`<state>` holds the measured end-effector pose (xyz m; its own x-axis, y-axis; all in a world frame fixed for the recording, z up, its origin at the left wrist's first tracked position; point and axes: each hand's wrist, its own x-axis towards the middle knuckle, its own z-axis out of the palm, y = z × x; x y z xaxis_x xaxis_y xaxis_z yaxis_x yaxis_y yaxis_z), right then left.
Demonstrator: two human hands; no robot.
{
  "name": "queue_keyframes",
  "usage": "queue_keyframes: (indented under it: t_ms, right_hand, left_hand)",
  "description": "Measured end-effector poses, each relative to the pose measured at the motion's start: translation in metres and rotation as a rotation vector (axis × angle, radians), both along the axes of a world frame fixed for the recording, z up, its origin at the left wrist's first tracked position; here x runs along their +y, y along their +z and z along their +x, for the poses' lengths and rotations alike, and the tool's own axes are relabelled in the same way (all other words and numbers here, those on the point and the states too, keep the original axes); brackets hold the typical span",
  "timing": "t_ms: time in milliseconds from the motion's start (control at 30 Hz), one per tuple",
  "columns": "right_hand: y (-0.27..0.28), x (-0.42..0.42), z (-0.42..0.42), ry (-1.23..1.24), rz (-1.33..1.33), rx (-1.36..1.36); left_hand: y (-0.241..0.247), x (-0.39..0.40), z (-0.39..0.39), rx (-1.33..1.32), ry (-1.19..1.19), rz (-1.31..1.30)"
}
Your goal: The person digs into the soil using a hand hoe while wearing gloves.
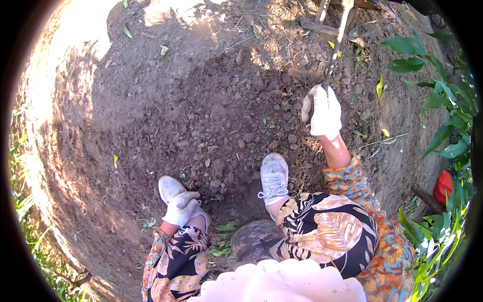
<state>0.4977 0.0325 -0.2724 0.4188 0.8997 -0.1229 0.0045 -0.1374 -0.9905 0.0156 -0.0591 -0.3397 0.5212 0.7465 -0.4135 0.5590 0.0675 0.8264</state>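
Observation:
My right hand (323, 109), in a white work glove with soiled fingers, is closed around the near end of a long thin rod-like tool (337, 47). From the fist the rod runs up to the top edge of the view, where bright light washes out its far part. My left hand (182, 208), also gloved, rests at my left ankle, over the back of my left shoe (170, 187); whether its fingers grip anything cannot be told. Between my feet and beyond lies loose, crumbly brown soil (226, 117) with small clods.
A wooden frame (320, 26) stands at the top right, close to the rod. Leafy green branches (445, 94) hang along the right side. A red object (442, 187) lies by a dark stick (426, 198). Below me is a camouflage-patterned pad (254, 239).

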Motion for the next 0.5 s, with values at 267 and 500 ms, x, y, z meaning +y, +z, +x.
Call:
queue_keyframes:
  t_ms: [267, 500]
  right_hand:
    - [-0.109, 0.005, 0.001, 0.020, -0.749, 0.012]
    - [-0.015, -0.038, -0.026, 0.201, -1.047, 0.381]
  left_hand:
    - [0.001, -0.002, -0.001, 0.008, 0.022, -0.053]
    - [-0.001, -0.002, -0.001, -0.006, 0.010, 0.036]
